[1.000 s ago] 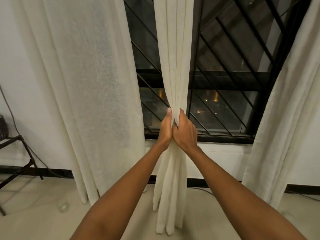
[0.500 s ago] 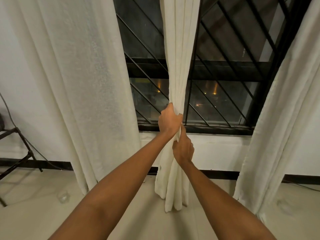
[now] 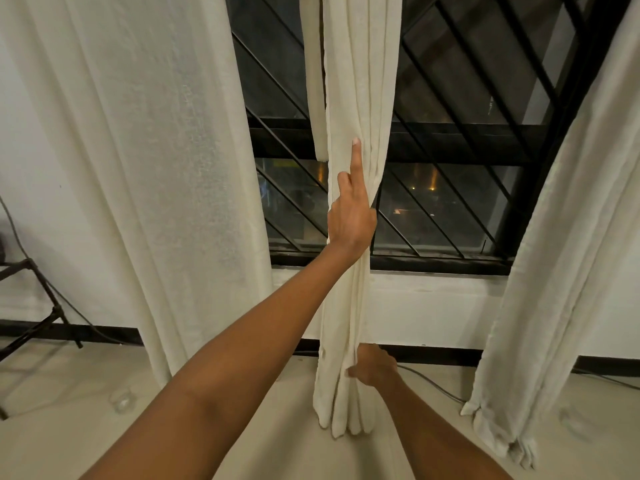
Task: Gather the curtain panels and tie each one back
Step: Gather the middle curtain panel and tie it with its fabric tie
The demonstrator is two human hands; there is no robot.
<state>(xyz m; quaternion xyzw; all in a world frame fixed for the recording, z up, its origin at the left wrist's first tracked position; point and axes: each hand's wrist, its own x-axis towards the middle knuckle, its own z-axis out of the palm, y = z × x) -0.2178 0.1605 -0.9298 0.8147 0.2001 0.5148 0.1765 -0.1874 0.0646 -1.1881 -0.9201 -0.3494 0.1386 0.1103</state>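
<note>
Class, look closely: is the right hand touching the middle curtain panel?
Touching. The head view shows the right hand gripping the middle curtain panel low down, thumb across its folds.

**Fingers and Curtain Tops Out of Sight**

The middle curtain panel (image 3: pixel 360 81) is hiding most fingers of the left hand (image 3: pixel 351 220) behind its folds. Lower down, it is also hiding those of the right hand (image 3: pixel 372 368). This panel, the left panel (image 3: pixel 156 168), the right panel (image 3: pixel 554 271) and a hanging fabric strip (image 3: pixel 317 98) are running off the top edge. The left edge is cutting off a black stand (image 3: pixel 31 306). A small clear object (image 3: pixel 122 402) on the floor is showing too small to identify.
</note>
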